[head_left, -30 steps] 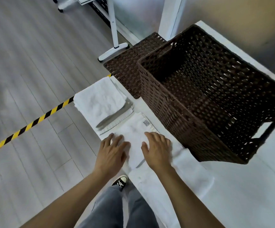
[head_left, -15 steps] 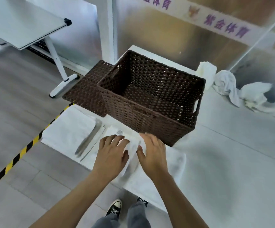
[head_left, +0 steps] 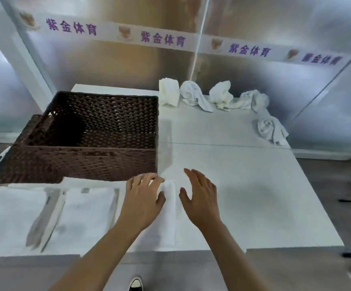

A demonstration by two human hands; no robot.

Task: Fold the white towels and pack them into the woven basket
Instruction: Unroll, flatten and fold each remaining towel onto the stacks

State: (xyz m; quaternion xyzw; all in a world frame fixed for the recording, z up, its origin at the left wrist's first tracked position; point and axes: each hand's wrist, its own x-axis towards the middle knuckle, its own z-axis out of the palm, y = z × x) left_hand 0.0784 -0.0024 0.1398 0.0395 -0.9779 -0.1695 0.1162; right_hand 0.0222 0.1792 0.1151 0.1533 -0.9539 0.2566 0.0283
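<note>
The woven basket (head_left: 99, 133) sits on the white counter (head_left: 254, 196) at about 10 o'clock from the hands, with nothing visible inside it. Its flat woven lid (head_left: 15, 166) lies partly under it on the left side. Along the near edge of the counter, at 9 o'clock from the hands, two folded white towels lie side by side: the far-left towel (head_left: 13, 217) and the second towel (head_left: 86, 211), which has a small tag near its top edge. The left hand (head_left: 144, 198) rests palm down on a third towel (head_left: 168, 213) just right of those, its fingers bent over the towel's upper edge; whether it grips the cloth I cannot tell. The right hand (head_left: 202, 198) is spread wide with straight fingers just right of that towel, holding nothing. At 12 to 2 o'clock, along the far edge of the counter, several crumpled towels (head_left: 220, 97) lie in a loose row, with one more (head_left: 271, 129) at the right edge
</note>
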